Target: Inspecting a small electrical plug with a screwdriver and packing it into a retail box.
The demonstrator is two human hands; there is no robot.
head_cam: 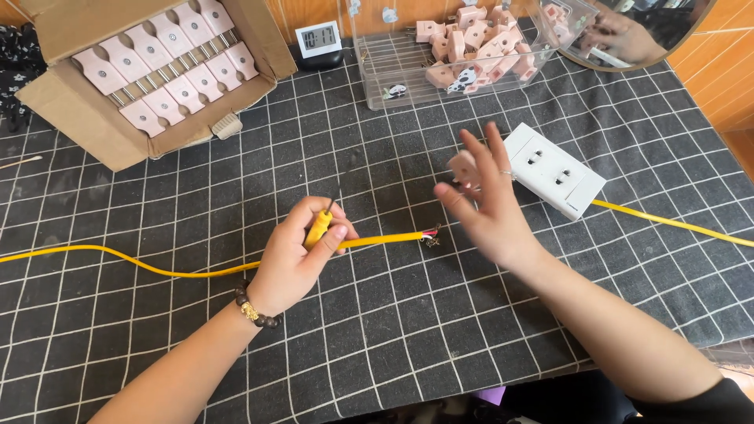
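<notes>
My left hand (294, 259) is closed around a yellow cable (141, 265) and a yellow-handled screwdriver (320, 225) whose thin dark shaft points up. The cable's stripped end (428, 235), with bare red and dark wires, lies on the black grid cloth just right of that hand. My right hand (487, 206) hovers above the cloth with fingers spread, a small pink plug part (463, 166) at its fingertips. A white double socket block (554, 169) lies right behind this hand, with its own yellow cable (675, 225) running off to the right.
A cardboard box (94, 129) of pink plugs in rows stands at the back left. A clear plastic bin (393, 74) of loose pink plugs and a small digital clock (318, 39) sit at the back. A round mirror (628, 35) leans at the top right.
</notes>
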